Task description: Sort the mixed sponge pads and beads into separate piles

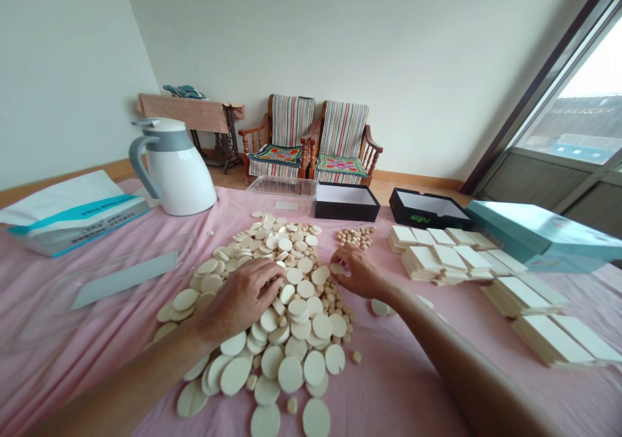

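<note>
Pink cloth (pixel 403 385) covers the work table, with a tall window (pixel 583 126) at the far right. Two wooden armchairs (pixel 311 139) with striped covers stand against the far wall, beside a treadle table (pixel 194 116) draped in a brownish cloth. On the pink cloth, a white insulated jug (pixel 177 171) stands toward the far left, near a flat paper packet (pixel 72 213). Along the far side sit a clear plastic tub (pixel 282 194), two open black boxes (pixel 347 202) and, at the right, a teal box (pixel 541 236). Stacks of cream rectangular slabs (pixel 451 259) fill the right side of the cloth.

A broad heap of cream discs (pixel 291 314) spreads across the middle, the discs lying flat and overlapping, directly in front of the person. The left hand (pixel 238 297) lies palm down on the heap, its fingers curved over the discs; whether it grips any cannot be told. The right hand (pixel 357 271) is at the heap's right edge, its fingers drawn narrow around a small disc (pixel 336 268). Small round beads (pixel 335 301) lie scattered among the discs, and a tighter cluster of beads (pixel 354 236) sits just beyond the right hand.
</note>
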{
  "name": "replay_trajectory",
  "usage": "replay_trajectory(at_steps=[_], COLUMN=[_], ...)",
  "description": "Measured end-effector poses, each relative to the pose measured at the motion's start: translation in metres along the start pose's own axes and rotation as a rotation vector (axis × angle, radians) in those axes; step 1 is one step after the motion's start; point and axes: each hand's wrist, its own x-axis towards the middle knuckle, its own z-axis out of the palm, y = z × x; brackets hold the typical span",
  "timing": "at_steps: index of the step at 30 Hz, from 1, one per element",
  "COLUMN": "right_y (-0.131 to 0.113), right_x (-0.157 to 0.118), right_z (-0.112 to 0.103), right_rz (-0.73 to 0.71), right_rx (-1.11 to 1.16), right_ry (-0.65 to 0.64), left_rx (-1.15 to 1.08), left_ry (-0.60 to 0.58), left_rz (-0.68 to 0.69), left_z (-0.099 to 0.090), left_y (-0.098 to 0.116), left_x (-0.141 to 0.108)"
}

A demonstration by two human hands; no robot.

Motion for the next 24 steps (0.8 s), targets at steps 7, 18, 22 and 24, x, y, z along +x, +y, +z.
replay_trajectory(at_steps=[7,18,22,24], right_y=[0.002,0.003,-0.024,-0.035], right_x=[-0.026,-0.075,-0.050,-0.035], right_z=[-0.045,-0.072,-0.049,-0.037], right_rz=[0.077,0.188,0.121,0.064], right_rx=[-0.037,-0.037,0.036,0.082], right_ry=[0.063,-0.020,-0.040,-0.025], left_rx=[0.003,-0.038,-0.014,-0.002], left_ry=[-0.002,0.062,0.073,0.060], left_rz=[0.004,0.022,0.055,0.069], left_z=[-0.001,-0.005,-0.006,-0.006], left_y=[-0.001,-0.001,-0.003,-0.004], left_x=[0.000,0.003,0.003,0.003])
